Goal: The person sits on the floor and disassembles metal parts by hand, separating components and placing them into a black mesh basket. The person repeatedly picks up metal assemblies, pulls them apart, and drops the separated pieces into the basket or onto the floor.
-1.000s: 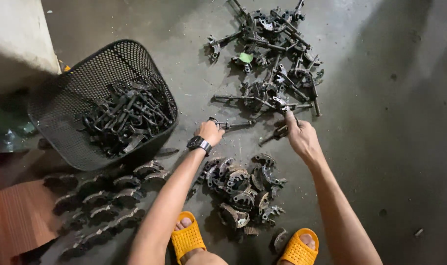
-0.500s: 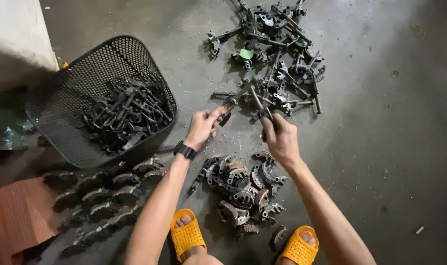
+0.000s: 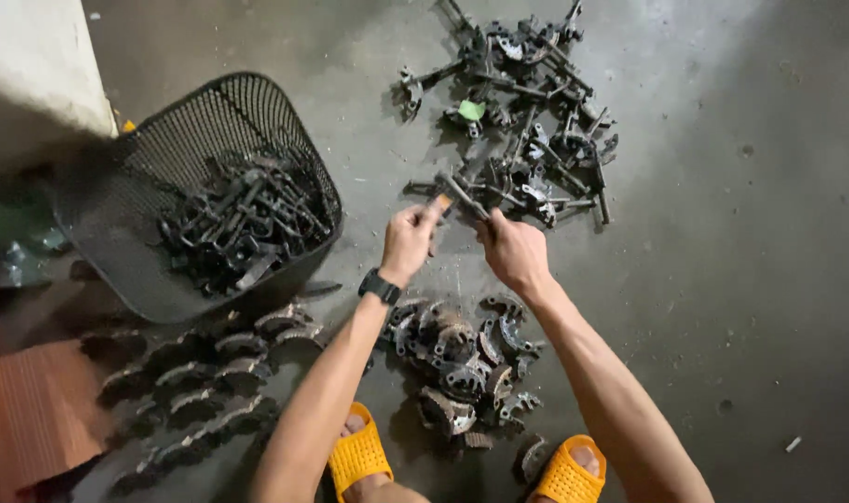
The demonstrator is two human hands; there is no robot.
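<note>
My left hand [image 3: 408,240], with a black watch at the wrist, is closed on a small tool with an orange tip. My right hand [image 3: 515,250] grips a long dark metal rod part [image 3: 460,193] that sticks up and left from the fist. Both hands meet just above the concrete floor, at the near edge of a heap of dark greasy metal parts [image 3: 522,112]. Directly below my hands lies a smaller pile of curved metal pieces [image 3: 462,359].
A black mesh basket [image 3: 140,242] holding several dark metal parts stands at the left. Rows of curved shoe-shaped pieces [image 3: 196,382] lie in front of it. A white wall corner [image 3: 33,74] is at top left. My feet in orange sandals [image 3: 359,456] are at the bottom.
My right hand drew back from the far heap with a rod in it and came together with my left hand, which also moved in toward the centre.
</note>
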